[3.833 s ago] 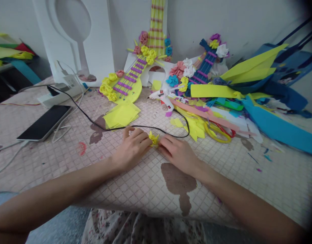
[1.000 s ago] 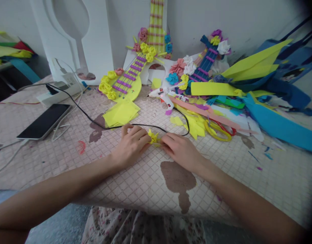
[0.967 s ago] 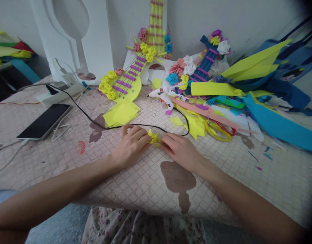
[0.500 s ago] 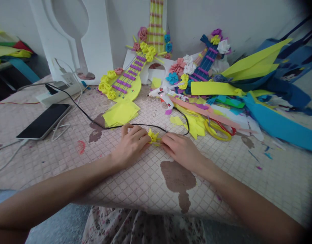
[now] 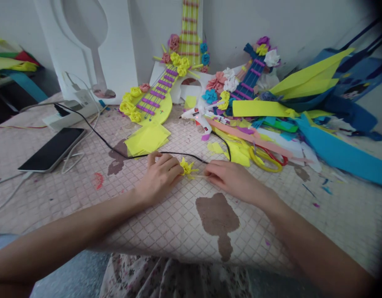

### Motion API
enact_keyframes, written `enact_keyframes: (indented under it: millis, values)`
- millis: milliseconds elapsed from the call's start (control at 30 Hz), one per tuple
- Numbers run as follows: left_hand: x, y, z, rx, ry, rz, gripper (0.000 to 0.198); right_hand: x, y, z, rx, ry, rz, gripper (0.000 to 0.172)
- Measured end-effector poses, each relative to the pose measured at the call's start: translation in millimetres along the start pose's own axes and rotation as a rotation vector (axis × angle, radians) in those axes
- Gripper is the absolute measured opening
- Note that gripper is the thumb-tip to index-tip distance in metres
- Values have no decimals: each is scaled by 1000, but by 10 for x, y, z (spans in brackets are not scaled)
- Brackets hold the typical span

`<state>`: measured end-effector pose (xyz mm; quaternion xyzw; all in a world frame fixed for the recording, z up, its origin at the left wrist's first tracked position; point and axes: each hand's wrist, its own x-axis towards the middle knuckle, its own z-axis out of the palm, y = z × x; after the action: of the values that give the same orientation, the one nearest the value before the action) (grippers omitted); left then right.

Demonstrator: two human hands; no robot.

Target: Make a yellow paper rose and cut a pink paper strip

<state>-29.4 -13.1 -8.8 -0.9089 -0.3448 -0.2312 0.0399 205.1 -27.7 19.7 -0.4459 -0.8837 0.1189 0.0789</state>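
A small yellow paper flower (image 5: 187, 167) with pointed petals sits just above the table at the centre. My left hand (image 5: 164, 174) pinches it from the left, fingers closed on its edge. From the flower a thin pale stick (image 5: 199, 176) runs rightward into the closed fingertips of my right hand (image 5: 230, 178); whether its tip is inside the flower I cannot tell. Beyond my left hand lies a stack of yellow paper squares (image 5: 147, 138). A white glue gun (image 5: 197, 115) rests farther back, its black cord (image 5: 175, 153) passing just behind my hands.
Paper-flowered guitar models, one yellow (image 5: 158, 99) and one blue (image 5: 248, 82), stand at the back. A phone (image 5: 52, 149) and a power strip (image 5: 71, 114) lie left. Yellow-handled scissors (image 5: 265, 161) and a blue paper strip (image 5: 343, 145) are among scraps at right.
My right hand has drawn a little to the right, away from the flower, and more of the pale stick shows between them. My left hand stays at the flower.
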Motion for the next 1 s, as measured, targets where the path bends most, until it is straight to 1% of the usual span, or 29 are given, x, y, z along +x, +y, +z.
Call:
enact_keyframes:
  millis: [67,100,133,167,233,267,300,333,367,467,600,733,900,933,1000]
  values:
    - [-2,-4,2,-5,-1,-1,15,-31,118,-125,125,-18,-11,10]
    - [-3,-4,2,-8,0,-2,15,-45,182,-185,194,19,5,10]
    - [-4,-4,2,-13,2,-2,14,-55,247,-237,267,105,42,10]
    - [-4,-2,1,-17,4,-3,14,-62,313,-279,344,245,99,9]
    - [-3,4,-2,-27,2,-5,14,-62,440,-323,505,590,232,11]
    - [-3,7,-4,-31,0,-6,14,-57,499,-326,589,743,285,13]
    - [-2,10,-7,-32,-2,-8,14,-49,554,-318,672,852,322,15]
    - [-1,13,-9,-31,-6,-10,15,-39,604,-302,746,915,346,17]
    - [0,14,-12,-29,-10,-10,15,-28,646,-280,809,941,359,19]
    - [0,14,-20,-25,-18,-10,16,-2,729,-210,898,936,376,20]
    - [-1,10,-30,-40,-10,-9,18,4,765,-156,839,927,364,17]
    - [-1,10,-38,-52,-6,-13,17,3,754,-152,817,917,355,14]
    - [-3,13,-42,-65,-15,-17,16,-22,713,-213,794,1064,300,13]
    - [-3,13,-41,-68,-21,-19,16,-35,714,-225,769,1062,294,14]
    - [-5,10,-39,-73,-27,-24,16,-69,734,-236,709,976,294,15]
